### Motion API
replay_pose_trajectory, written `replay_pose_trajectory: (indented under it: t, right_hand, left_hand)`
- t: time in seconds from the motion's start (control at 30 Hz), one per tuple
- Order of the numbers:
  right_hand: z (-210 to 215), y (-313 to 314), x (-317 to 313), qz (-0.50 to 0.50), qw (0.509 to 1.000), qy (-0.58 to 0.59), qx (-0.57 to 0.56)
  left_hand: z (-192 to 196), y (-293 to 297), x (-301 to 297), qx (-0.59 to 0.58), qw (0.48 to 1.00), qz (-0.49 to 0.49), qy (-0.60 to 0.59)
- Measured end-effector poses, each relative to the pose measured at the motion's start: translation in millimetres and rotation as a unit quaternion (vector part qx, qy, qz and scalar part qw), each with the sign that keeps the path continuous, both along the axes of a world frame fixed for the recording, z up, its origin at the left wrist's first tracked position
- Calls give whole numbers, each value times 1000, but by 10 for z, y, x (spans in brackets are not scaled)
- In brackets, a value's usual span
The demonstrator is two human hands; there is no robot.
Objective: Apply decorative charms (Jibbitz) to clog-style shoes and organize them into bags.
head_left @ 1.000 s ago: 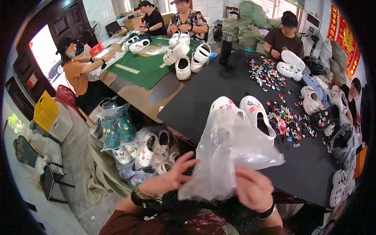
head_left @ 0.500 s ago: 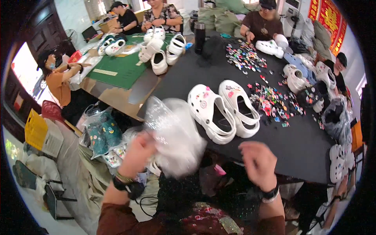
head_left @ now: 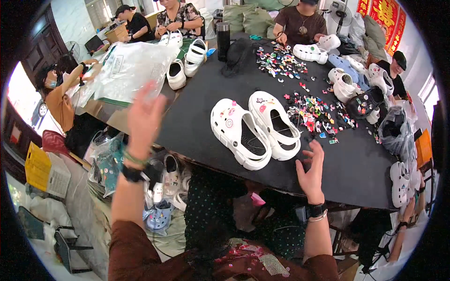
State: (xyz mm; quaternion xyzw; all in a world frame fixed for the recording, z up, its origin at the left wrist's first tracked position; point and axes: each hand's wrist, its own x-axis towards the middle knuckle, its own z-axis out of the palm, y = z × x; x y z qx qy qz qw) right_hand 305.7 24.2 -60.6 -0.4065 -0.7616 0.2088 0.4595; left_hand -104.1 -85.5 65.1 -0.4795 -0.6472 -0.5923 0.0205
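A pair of white clogs, the left clog [head_left: 220, 125] and the right clog [head_left: 259, 102], stands side by side on the black table with decorative charms on the toes. My left hand [head_left: 147, 117], blurred, is raised left of them with its fingers stretched out. Its fingertips overlap the edge of a large clear plastic bag [head_left: 124, 70] spread over the green mat; contact cannot be made out. Just right of the pair, over the table's near edge, my right hand [head_left: 311, 173] is open, fingers apart, holding nothing.
Loose colourful charms [head_left: 316, 112] lie in heaps on the black table [head_left: 187, 126]. A dark bottle [head_left: 223, 42] stands at the back. More clogs [head_left: 343, 84] line the right side. Co-workers sit around the tables. Bagged shoes [head_left: 158, 215] lie below on the left.
The plastic bag has left my left hand's earlier place above the near edge and now spreads over the green mat. My left hand moved up and left; my right hand's fingers have spread.
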Motion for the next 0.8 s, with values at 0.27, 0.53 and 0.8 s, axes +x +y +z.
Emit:
replay_pose_trajectory:
  t: [0.27,0.53,0.8]
  right_hand:
    - [615,180,-155,134,968,-208,30]
    - [505,-102,-320,72,983,-170,-16]
    - [710,-1003,-459,247,953,-140,-108]
  left_hand:
    - [-567,-121,1558,-120,932,-268,214]
    - [-771,39,1552,-216,904,-235,284]
    - [-386,-212,570,-197,839,-288,419]
